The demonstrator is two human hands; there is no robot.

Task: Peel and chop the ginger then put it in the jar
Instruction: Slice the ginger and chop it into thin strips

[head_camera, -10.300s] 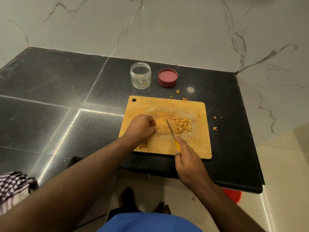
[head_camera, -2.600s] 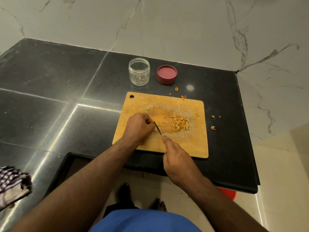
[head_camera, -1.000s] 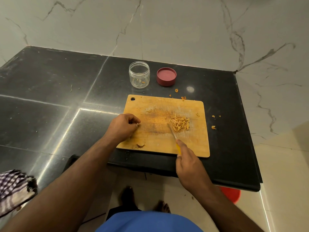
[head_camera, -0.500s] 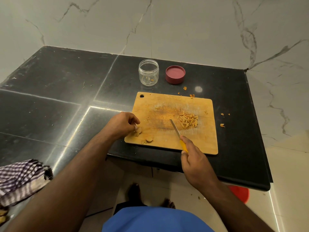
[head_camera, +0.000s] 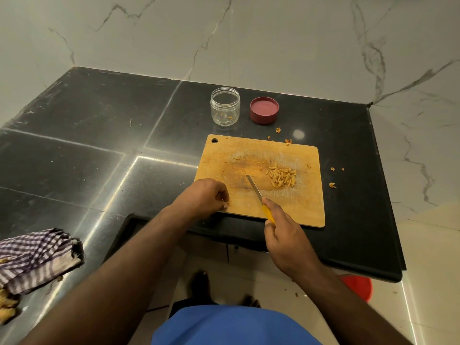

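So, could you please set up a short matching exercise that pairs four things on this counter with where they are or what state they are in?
Things:
1. jar
2. lid
3. knife
4. chopped ginger

Places or states:
A. piled on the right half of the cutting board
B. held in the right hand
C. open and nearly empty, behind the board
D. lying inside-up, right of the jar

Pairs: 1-C, 2-D, 3-B, 4-A

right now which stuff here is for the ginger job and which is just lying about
For the job: chopped ginger, knife, cutting board, jar, red lid.
Lying about: checked cloth, ginger scraps on the counter.
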